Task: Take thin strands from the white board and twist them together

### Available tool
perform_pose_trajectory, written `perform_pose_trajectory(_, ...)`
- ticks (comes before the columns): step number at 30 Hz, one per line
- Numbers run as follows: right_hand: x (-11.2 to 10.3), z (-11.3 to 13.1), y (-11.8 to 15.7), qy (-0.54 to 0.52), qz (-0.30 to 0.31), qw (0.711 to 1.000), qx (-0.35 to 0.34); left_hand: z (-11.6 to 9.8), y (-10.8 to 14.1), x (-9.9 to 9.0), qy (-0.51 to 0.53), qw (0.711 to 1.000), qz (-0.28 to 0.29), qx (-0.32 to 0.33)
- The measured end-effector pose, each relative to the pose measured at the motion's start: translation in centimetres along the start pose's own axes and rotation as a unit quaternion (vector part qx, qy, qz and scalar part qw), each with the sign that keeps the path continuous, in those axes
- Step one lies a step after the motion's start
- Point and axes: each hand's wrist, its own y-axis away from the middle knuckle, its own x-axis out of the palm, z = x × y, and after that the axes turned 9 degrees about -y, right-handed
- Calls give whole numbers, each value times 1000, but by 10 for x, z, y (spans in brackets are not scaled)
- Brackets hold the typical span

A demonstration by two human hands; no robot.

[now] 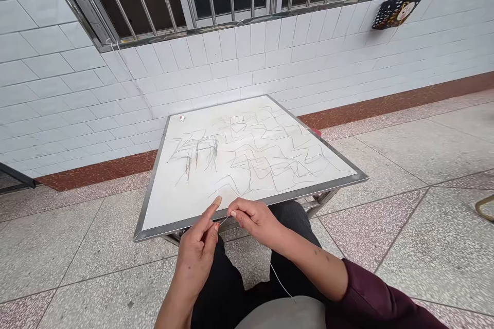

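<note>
Thread [247, 239]: thin pale strand, pinched between both hands just below the near edge of the board [162, 200]; short taut span runs left-right between the fingertips.
Thread tail: leaves the right hand [254, 218] and runs down and toward the person's right, across the dark trousers [227, 288] to the lap; far end hidden at the grey cloth at frame bottom.
Long axis: span between hands roughly level; tail diagonal, from hands toward the body.
Left hand [196, 249]: thumb and middle fingers closed on the thread end, index finger stretched forward with its tip over the board's metal rim.
Right hand: fingers curled, thumb and forefinger nipped shut on the thread; knuckles up, wrist coming in from the right, maroon sleeve [378, 298] behind.
Hand gap: fingertips near each other, not touching as far as I can tell.
Nearer hand: right sits on the tail side, left on the free end; both equally close to the span.
Board: white sheet in a metal frame, tilted toward the person, on a low stand; just ahead of both hands.
Strands [270, 157]: many dark zigzag fibres spread over the board's middle and right, a denser bunch [198, 154] on the left; all ahead of the hands, well apart from the pinch point.
Wall [270, 61]: white tile behind the board, barred window above.
</note>
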Motion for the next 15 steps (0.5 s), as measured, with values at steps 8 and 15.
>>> perform_pose_trajectory(8, 1, -2, 1, -23, -8, 999, 21, 4, 1, 1, 39, 999, -27, -17)
perform_pose_trajectory(15, 4, 0, -1, -25, -25, 999, 39, 6, 1, -5, 38, 999, -15, -14)
